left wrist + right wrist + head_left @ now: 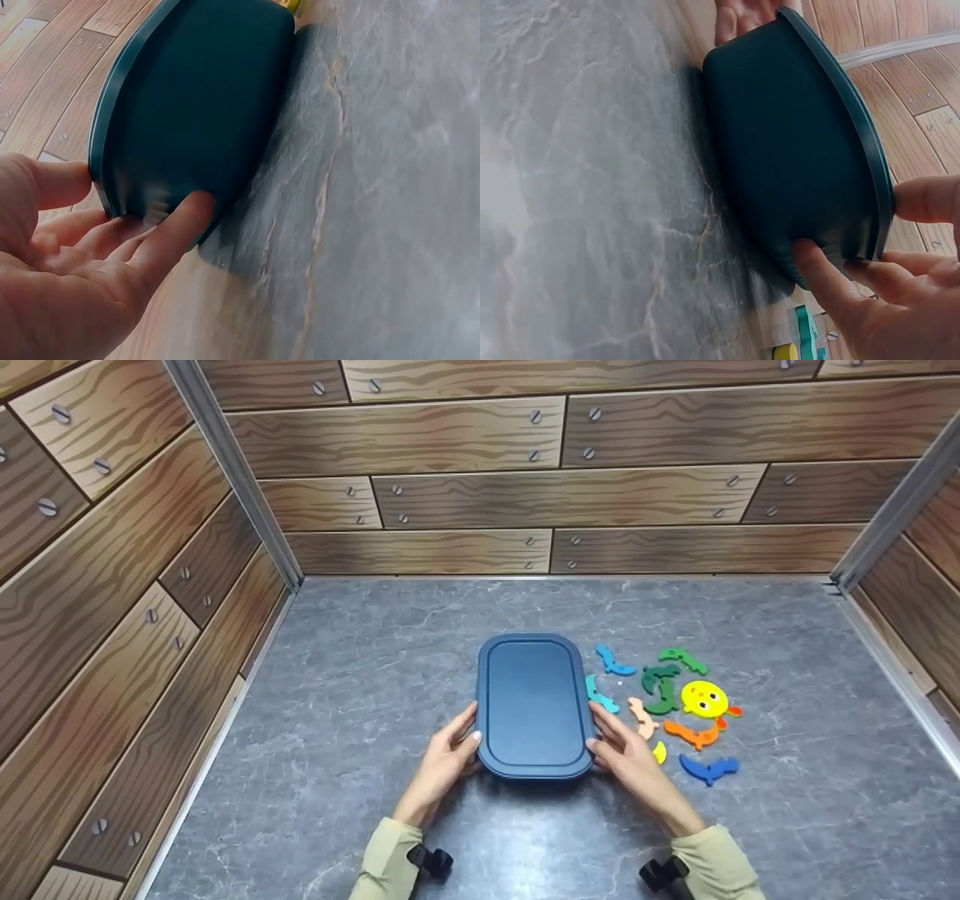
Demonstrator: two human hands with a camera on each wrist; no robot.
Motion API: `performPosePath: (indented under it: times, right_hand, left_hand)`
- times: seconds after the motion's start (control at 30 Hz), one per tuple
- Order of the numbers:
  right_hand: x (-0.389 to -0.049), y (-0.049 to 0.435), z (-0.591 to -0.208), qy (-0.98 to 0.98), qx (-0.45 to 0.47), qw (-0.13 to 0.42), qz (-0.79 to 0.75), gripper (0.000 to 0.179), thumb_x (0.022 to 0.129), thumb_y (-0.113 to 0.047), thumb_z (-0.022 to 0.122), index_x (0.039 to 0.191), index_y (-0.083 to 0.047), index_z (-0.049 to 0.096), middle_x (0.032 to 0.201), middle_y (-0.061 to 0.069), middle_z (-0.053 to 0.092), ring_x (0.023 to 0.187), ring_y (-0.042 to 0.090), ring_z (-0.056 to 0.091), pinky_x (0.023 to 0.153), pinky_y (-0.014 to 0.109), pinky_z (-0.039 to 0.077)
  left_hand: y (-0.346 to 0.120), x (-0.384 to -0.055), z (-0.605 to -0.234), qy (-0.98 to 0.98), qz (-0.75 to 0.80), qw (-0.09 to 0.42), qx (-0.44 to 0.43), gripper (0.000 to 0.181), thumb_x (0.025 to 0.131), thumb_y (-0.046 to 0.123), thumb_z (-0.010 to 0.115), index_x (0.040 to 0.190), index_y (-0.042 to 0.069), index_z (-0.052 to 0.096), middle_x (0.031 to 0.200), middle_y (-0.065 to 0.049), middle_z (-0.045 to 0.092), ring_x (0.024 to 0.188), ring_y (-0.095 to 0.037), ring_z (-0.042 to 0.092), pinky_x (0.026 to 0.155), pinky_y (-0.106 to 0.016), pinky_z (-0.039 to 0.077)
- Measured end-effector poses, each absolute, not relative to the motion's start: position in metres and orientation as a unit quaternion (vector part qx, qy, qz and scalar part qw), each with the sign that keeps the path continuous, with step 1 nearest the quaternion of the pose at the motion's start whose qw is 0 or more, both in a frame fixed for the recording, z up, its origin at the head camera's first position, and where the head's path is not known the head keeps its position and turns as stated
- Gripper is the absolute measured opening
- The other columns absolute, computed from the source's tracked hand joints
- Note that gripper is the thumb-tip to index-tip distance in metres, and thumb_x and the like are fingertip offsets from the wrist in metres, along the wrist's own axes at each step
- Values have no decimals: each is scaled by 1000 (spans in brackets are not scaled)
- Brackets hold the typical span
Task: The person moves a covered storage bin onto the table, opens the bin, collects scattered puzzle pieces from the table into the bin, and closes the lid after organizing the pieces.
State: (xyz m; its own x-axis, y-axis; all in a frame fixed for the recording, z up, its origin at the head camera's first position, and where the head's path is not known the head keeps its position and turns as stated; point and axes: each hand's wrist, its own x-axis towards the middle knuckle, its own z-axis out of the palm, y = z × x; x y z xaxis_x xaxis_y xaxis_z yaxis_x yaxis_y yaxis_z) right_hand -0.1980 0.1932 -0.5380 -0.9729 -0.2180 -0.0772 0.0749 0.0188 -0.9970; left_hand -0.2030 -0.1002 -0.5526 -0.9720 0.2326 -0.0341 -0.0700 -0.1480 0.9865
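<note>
The lidded blue box [534,705] sits in the middle of the surface [360,675], lid uppermost, grasped from both sides: the left grip [441,765] and the right grip [631,761] each hold it by rim and side wall, near the end closest to the person. Whether its base touches the surface or hovers just above is unclear. To handle it well, I'd press evenly from both sides, keep the lid level and avoid sliding it rightward, since the turquoise piece [601,696] lies just beside that wall. Counting up: one box; one yellow face piece [703,700] with two red tips; and nine curved pieces, namely that turquoise one, a light blue [613,661], a dark blue [709,769], a bright green [682,660], two dark green pieces [664,702], a peach [641,718], an orange [694,735] and a small yellow piece [659,752], which the right grip may partly hide.
</note>
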Motion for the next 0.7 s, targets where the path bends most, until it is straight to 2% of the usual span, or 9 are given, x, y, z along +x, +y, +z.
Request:
performPosePath:
  times: [0.1,0.23,0.3,0.37,0.43,0.53,0.7]
  right_hand:
    - [-193,192,-536,733,-50,95,-671,64,102,-20,55,157,-11,24,161,14,22,139,32,36,103,42,44]
    - [-182,190,-530,808,-40,72,-583,73,99,-38,58,158,-18,21,160,14,24,138,35,37,104,50,42]
    - [-177,189,-528,832,-34,67,-549,77,97,-43,60,159,-21,19,159,15,25,136,36,39,103,52,43]
    - [-174,188,-527,840,-31,69,-538,81,95,-44,63,159,-22,18,160,13,22,137,35,37,104,52,42]
    - [-172,188,-528,842,-34,75,-533,87,93,-46,65,159,-22,16,162,11,16,138,35,35,105,53,40]
    - [-170,189,-531,842,-38,92,-530,95,88,-48,70,160,-22,14,165,6,7,142,36,29,108,55,36]
    - [-167,189,-536,833,-42,122,-538,105,83,-44,77,160,-21,11,165,8,6,145,36,22,110,58,31]
  left_hand:
    - [-99,-201,-549,696,713,64,56,50,102,11,52,150,8,41,146,-18,47,109,-25,64,84,-41,57]
    - [-96,-194,-544,790,607,-33,78,41,101,9,55,142,5,53,137,-15,57,109,-24,64,84,-35,57]
    - [-95,-189,-543,824,553,-77,99,39,100,9,56,138,2,56,140,-14,54,116,-25,61,91,-35,53]
    - [-94,-185,-544,839,523,-96,117,40,99,12,59,138,1,56,143,-16,51,120,-27,58,97,-38,50]
    - [-93,-181,-544,844,513,-92,127,44,98,17,61,139,1,55,146,-16,48,124,-28,55,100,-40,47]
    - [-93,-176,-545,826,545,-60,129,56,95,23,67,143,1,50,151,-18,40,128,-31,51,97,-42,49]
    - [-92,-171,-547,803,581,-19,132,74,85,21,78,146,-2,43,156,-20,30,134,-34,43,94,-33,50]
